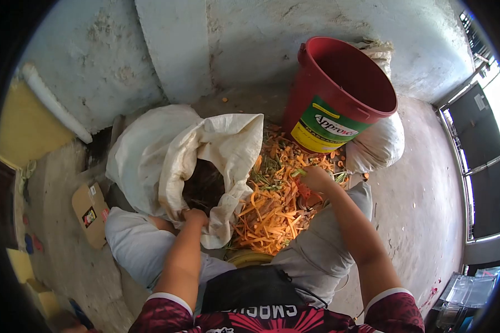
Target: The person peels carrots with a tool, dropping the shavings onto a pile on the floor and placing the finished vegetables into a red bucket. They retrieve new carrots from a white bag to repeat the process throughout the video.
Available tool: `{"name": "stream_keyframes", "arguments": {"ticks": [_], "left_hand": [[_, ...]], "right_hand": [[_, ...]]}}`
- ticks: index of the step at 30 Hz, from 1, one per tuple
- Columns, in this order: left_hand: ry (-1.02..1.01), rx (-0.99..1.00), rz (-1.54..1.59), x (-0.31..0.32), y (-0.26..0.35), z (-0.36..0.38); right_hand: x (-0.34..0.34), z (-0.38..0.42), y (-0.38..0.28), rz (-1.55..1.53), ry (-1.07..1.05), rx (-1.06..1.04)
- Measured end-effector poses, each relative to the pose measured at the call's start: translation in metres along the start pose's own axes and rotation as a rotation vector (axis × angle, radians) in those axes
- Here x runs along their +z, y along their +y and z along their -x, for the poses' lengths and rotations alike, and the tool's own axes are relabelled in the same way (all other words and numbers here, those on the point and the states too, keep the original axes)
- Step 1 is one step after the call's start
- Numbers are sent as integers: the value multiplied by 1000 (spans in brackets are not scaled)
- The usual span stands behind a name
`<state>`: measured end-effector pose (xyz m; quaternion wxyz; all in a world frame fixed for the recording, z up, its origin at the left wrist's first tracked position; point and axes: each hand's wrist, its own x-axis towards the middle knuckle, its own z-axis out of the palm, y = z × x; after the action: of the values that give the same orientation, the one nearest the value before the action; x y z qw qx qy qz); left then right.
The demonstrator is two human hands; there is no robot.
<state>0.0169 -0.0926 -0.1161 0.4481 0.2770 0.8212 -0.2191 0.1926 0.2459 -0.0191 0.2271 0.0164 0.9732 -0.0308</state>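
My left hand (pixel 196 217) grips the near rim of a white woven sack (pixel 236 139), its fingers curled over the folded edge. The sack's mouth is open, and its inside is dark. To its right lies a heap of orange vegetable peelings (pixel 272 216), carrot by their look, mixed with green scraps (pixel 269 166). Over the right side of the heap, my right hand (pixel 316 178) is closed, with a light green vegetable scrap (pixel 299 172) at its fingertips. Just below this hand, red netting (pixel 305 192) shows among the peelings.
A large red bucket (pixel 330 77) with a green and yellow label stands tilted behind the heap. Another filled white sack (pixel 378 144) leans beside it. Flattened cardboard (pixel 90 215) lies at left. A yellowish rim (pixel 250 258) shows between my knees.
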Motion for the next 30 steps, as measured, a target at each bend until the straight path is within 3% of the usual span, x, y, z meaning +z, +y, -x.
{"name": "stream_keyframes", "arguments": {"ticks": [1, 2, 5, 6, 8, 9, 10, 11, 12, 13, 14, 16, 18, 20, 23, 26, 27, 28, 30], "left_hand": [[-103, -60, 49, -3, -6, -4], [-10, 5, -23, 0, -15, -22], [194, -57, 369, -24, -26, -41], [279, -36, 507, -28, -30, -51], [451, 10, 779, -35, -37, -73], [365, 22, 1065, -49, -39, -70], [240, -123, 1170, -62, -50, -80], [150, -106, 1273, -77, -66, -99], [190, -169, 1408, -99, -80, -108], [274, -230, 1828, -124, -85, -93], [304, -103, 1860, -132, -115, -122], [152, -36, 2241, -173, -130, -96], [347, 158, 2584, -193, -141, -75], [398, 196, 2909, -214, -143, -23], [383, 393, 3155, -209, -163, 0], [780, 403, 3189, -171, -148, 3], [813, 728, 3155, -143, -138, -10], [829, 797, 3130, -136, -104, 11], [694, 840, 2972, -104, -66, -24]], "right_hand": [[6, -5, 8, 88, -61, -24], [13, -11, 15, 176, -120, -51], [-41, -19, -27, -319, -27, 256], [-4, -39, -13, -356, -7, 244], [1, -50, -19, -449, -31, 267], [-20, -45, -32, -505, -73, 306], [-23, -47, -31, -501, -82, 312], [-24, -50, -28, -528, -21, 321], [-24, -53, -27, -557, 40, 328], [-25, -56, -26, -587, 102, 333], [-28, -60, -24, -586, 84, 316], [-32, -65, -21, -588, 46, 286], [-33, -69, -22, -577, 55, 276], [-35, -70, -23, -588, 62, 279], [-39, -69, -26, -626, 75, 299], [-37, -71, -31, -632, 81, 289], [-38, -71, -33, -622, 76, 283], [-38, -72, -34, -611, 72, 279], [-36, -74, -34, -554, 72, 246]]}}
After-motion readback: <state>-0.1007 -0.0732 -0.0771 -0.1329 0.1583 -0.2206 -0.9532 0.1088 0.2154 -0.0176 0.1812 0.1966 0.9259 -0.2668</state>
